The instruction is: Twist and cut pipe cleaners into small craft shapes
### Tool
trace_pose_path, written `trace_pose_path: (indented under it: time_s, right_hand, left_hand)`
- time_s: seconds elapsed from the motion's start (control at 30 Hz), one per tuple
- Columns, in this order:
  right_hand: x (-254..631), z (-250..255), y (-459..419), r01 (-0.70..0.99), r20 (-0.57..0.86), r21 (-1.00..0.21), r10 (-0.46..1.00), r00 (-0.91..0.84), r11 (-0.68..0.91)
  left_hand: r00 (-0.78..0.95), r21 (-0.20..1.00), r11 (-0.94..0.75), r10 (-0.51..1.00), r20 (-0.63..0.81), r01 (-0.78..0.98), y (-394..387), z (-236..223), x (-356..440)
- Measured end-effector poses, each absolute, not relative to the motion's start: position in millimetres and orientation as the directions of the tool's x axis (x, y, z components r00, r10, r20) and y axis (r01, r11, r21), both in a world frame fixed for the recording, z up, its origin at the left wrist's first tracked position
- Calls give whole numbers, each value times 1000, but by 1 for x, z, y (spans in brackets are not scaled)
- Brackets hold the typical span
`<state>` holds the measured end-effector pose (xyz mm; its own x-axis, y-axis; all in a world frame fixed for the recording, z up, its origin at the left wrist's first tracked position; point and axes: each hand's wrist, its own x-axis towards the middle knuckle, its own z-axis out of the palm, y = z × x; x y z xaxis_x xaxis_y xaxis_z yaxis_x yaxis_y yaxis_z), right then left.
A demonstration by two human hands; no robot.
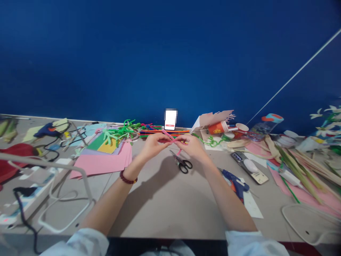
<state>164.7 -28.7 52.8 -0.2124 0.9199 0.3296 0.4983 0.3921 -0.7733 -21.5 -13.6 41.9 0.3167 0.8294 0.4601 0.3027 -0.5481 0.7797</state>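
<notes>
A pink pipe cleaner (pixel 167 134) is pinched between my two hands above the middle of the table. My left hand (pixel 153 146) grips it from the left, thumb and fingers pressed together. From the other side my right hand (pixel 193 144) pinches it close by, and a short pink end hangs below the fingers. How its strands cross between the fingertips is too small to make out. Just under the hands, black-handled scissors (pixel 184 165) lie on the table with their blades toward the wall. Orange and red pipe cleaners (pixel 179 132) lie behind the hands.
A lit phone (pixel 170 119) stands against the blue wall. Green pipe cleaners (pixel 122 131) and pink paper (pixel 101 162) lie at left, beyond a power strip (pixel 34 195). On the right are a blue glue gun (pixel 237 183), another phone (pixel 259 176) and paper cups (pixel 218 127).
</notes>
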Motion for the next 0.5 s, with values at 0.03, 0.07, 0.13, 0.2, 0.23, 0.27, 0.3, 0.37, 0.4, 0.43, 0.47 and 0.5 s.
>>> trace_pose_path:
  time_s: [0.03, 0.07, 0.13, 0.2, 0.23, 0.27, 0.3, 0.37, 0.4, 0.43, 0.47, 0.5]
  right_hand:
    - [165, 53, -29, 514, 351, -752, 911, -217, 412]
    - [165, 54, -29, 530, 368, -733, 903, -220, 428]
    - [165, 55, -30, 555, 395, -698, 890, -229, 453]
    - [166, 55, -30, 575, 416, -668, 878, -238, 473]
    - [167, 55, -30, 583, 426, -653, 871, -245, 483]
    - [167, 55, -30, 590, 438, -636, 863, -253, 496]
    - [168, 55, -29, 599, 452, -615, 852, -265, 513]
    - [171, 54, -27, 618, 481, -557, 822, -304, 555]
    - [172, 53, -26, 625, 494, -526, 805, -329, 577]
    - [174, 52, -25, 628, 505, -496, 788, -353, 600]
    - [175, 51, -23, 627, 517, -470, 770, -375, 621]
    - [177, 50, -22, 623, 528, -448, 752, -395, 642]
  left_hand:
    - [338, 739, -592, 800, 495, 320, -13, 41, -22]
    - [354, 701, -628, 775, 524, 338, -13, 39, -21]
    - [370, 644, -674, 738, 565, 361, -13, 37, -20]
    - [376, 613, -701, 713, 592, 365, -14, 35, -18]
    - [378, 599, -712, 702, 604, 366, -14, 34, -17]
    - [381, 582, -723, 690, 615, 371, -15, 34, -16]
    - [387, 563, -734, 679, 624, 380, -15, 34, -15]
    - [397, 522, -755, 654, 644, 397, -15, 33, -14]
    - [405, 505, -767, 640, 653, 397, -14, 33, -13]
    - [413, 490, -778, 625, 663, 393, -14, 32, -13]
    - [417, 477, -790, 610, 673, 386, -14, 32, -12]
    - [420, 464, -800, 596, 684, 380, -14, 31, -12]
